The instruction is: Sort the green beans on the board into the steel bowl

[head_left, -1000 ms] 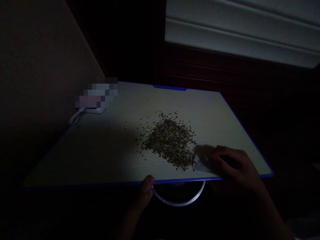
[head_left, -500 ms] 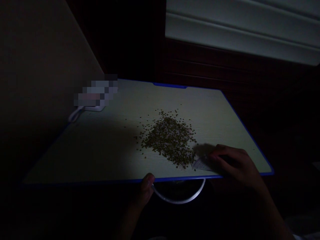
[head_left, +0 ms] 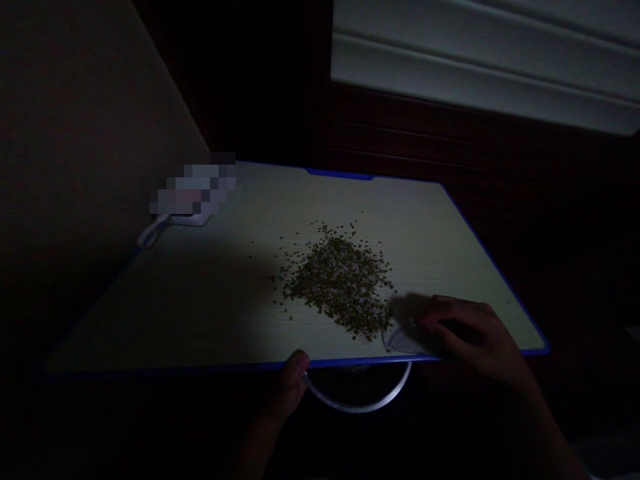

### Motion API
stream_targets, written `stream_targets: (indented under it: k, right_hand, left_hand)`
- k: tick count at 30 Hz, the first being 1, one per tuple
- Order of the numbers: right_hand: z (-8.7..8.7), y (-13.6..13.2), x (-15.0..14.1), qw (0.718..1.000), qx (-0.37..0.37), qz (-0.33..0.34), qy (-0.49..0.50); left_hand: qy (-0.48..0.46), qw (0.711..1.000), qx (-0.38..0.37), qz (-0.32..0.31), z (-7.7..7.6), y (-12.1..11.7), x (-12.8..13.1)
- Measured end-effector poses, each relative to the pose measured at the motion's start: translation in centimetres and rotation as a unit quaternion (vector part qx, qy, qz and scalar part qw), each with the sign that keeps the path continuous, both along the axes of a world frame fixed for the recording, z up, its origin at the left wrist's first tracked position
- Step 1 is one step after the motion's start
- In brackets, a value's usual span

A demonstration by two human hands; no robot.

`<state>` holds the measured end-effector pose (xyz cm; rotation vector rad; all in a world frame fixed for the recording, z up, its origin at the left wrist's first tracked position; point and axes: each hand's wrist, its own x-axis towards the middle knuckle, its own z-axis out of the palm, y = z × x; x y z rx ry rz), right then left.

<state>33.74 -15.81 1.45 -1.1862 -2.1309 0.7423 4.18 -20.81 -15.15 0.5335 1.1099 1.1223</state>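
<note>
A heap of small greenish-brown seeds (head_left: 340, 280), mixed with paler bits, lies on a pale board (head_left: 185, 313) with a blue rim. My right hand (head_left: 473, 333) is closed on a clear plastic protractor (head_left: 403, 339), its curved scale showing. The protractor lies low against the board, touching or almost touching the heap's right lower edge. At the board's near edge, my left hand (head_left: 295, 380) is closed on the rim of a bowl (head_left: 360, 408), thumb up beside the blue edge. The board hides most of the bowl, and its inside is too dark to make out.
At the board's far left corner is a white object with a strap (head_left: 150, 233), partly pixelated. A brownish wall (head_left: 90, 120) rises on the left. Behind the board are dark wood panels and a pale slatted surface (head_left: 450, 67). Stray seeds are scattered around the heap.
My right hand and the protractor have moved slightly toward the board's near edge, and more of its curved scale shows. The left hand and bowl look unchanged. The whole view has shifted slightly.
</note>
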Motion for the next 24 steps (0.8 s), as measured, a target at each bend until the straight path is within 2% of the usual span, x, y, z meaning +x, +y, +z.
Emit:
stream_targets:
  k: [5, 12, 18, 24]
  right_hand:
    - [-0.02, 0.03, 0.03, 1.000, 0.008, 0.016, 0.001]
    - [0.02, 0.07, 0.05, 0.999, 0.007, 0.034, 0.012]
    - [-0.05, 0.00, 0.01, 0.999, 0.018, 0.028, 0.013]
    - [-0.14, -0.04, 0.02, 0.999, 0.014, 0.020, 0.020]
  left_hand:
    - [-0.039, 0.999, -0.021, 0.015, 0.46, 0.19, 0.34]
    - [-0.013, 0.999, -0.024, 0.039, 0.69, 0.30, 0.39]
    - [-0.051, 0.998, -0.028, 0.016, 0.36, 0.13, 0.25]
    - [-0.046, 0.998, -0.029, 0.030, 0.68, 0.30, 0.32]
